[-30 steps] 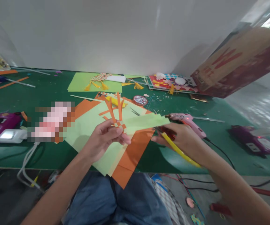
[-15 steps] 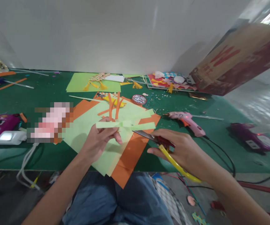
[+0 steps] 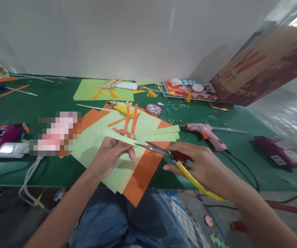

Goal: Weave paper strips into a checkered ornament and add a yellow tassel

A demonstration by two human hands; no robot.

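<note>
My left hand point(image 3: 112, 156) pinches light green paper strips point(image 3: 121, 137), crossed by upright orange paper strips point(image 3: 127, 120). My right hand point(image 3: 198, 162) is wrapped round scissors point(image 3: 196, 184) with a yellow handle. Their blades point left, with the tips touching or very close to the end of a green strip; whether they are closed on it I cannot tell. More green strip ends point(image 3: 167, 131) extend to the right above the blades. Beneath both hands lie light green sheets point(image 3: 91, 146) over orange sheets point(image 3: 140, 179).
A pink glue gun point(image 3: 206, 132) lies on the green table point(image 3: 241, 151) at right. Behind the sheets are a yellow cutter point(image 3: 124, 109) and a round dish of beads point(image 3: 154, 109). A cardboard box point(image 3: 262, 65) leans at back right; purple power strips point(image 3: 279, 151) sit at the sides.
The scissors' tips have moved left to the green strip. The strip in my left hand now slopes down to the right, and the orange strips have shifted rightward.
</note>
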